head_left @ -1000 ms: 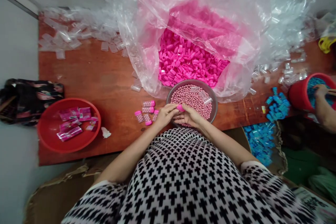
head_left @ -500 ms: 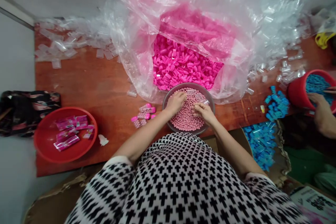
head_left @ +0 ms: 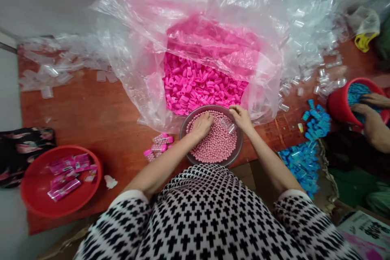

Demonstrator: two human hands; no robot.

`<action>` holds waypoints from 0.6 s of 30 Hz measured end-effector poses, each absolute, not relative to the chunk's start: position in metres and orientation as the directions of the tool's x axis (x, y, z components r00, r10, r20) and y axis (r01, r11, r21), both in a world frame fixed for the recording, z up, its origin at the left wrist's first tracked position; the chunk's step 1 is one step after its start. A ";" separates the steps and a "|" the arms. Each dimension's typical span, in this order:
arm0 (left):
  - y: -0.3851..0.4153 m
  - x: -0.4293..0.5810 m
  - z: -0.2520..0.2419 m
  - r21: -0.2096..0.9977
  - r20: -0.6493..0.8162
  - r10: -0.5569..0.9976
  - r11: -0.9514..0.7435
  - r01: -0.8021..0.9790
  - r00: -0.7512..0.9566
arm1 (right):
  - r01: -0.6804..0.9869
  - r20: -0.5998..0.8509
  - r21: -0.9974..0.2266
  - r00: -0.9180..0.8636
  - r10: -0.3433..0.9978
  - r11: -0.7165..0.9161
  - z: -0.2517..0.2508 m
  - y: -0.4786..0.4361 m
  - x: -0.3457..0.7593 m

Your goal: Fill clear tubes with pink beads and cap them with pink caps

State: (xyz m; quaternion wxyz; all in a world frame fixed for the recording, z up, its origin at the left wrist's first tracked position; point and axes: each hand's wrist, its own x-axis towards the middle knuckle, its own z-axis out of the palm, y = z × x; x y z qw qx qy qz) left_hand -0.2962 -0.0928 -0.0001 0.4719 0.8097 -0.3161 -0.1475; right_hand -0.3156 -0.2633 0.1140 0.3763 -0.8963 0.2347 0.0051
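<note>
A grey bowl (head_left: 184,146) full of small pink beads (head_left: 213,146) stands in front of me at the table's edge. My left hand (head_left: 202,125) is in the bowl, its fingers curled together and the tips down among the beads; what they hold, if anything, is hidden. Clear plastic tubes (head_left: 228,125) lie on the beads at the right. Over the bowl's upper right rim is my right hand (head_left: 241,118), fingers bent and slightly apart, with nothing visible in them. Just beyond the bowl lie many pink caps (head_left: 204,87) inside a large clear bag (head_left: 140,85).
Bead-filled tubes with pink caps (head_left: 160,143) lie left of the bowl. A red basin (head_left: 27,195) holds pink packets. Clear tubes (head_left: 47,69) are heaped along the back. At right, a co-worker's hands (head_left: 370,113) reach into a red bucket (head_left: 336,99) near blue pieces (head_left: 317,120).
My right hand has moved from over the beads to the bowl's far right rim, apart from the clear tubes there. The left hand has sunk lower into the beads. The view has shifted.
</note>
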 end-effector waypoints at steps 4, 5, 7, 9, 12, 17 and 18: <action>-0.068 -0.308 -0.012 0.776 -0.075 -0.691 -0.493 -0.393 0.719 | -0.296 -0.035 -0.239 0.954 -0.296 -0.925 0.102 -0.261 -0.262; -0.069 -0.310 -0.014 0.768 -0.098 -0.701 -0.505 -0.394 0.706 | -0.275 -0.021 -0.128 0.961 -0.275 -0.953 0.097 -0.259 -0.252; -0.081 -0.312 -0.018 0.775 -0.115 -0.723 -0.495 -0.393 0.682 | -0.271 -0.014 0.001 0.962 -0.271 -0.962 0.087 -0.255 -0.237; -0.101 -0.313 -0.019 0.796 -0.103 -0.738 -0.463 -0.390 0.667 | -0.281 -0.020 0.070 0.959 -0.283 -0.957 0.079 -0.252 -0.228; -0.124 -0.312 -0.020 0.841 -0.057 -0.735 -0.400 -0.364 0.676 | -0.307 -0.028 0.117 0.949 -0.313 -0.944 0.073 -0.252 -0.221; -0.117 -0.312 -0.029 0.929 0.059 -0.695 -0.225 -0.294 0.717 | -0.363 -0.020 -0.016 0.932 -0.362 -0.932 0.084 -0.265 -0.226; -0.111 -0.314 -0.031 0.952 0.089 -0.669 -0.162 -0.261 0.738 | -0.369 -0.026 -0.075 0.930 -0.368 -0.927 0.087 -0.267 -0.231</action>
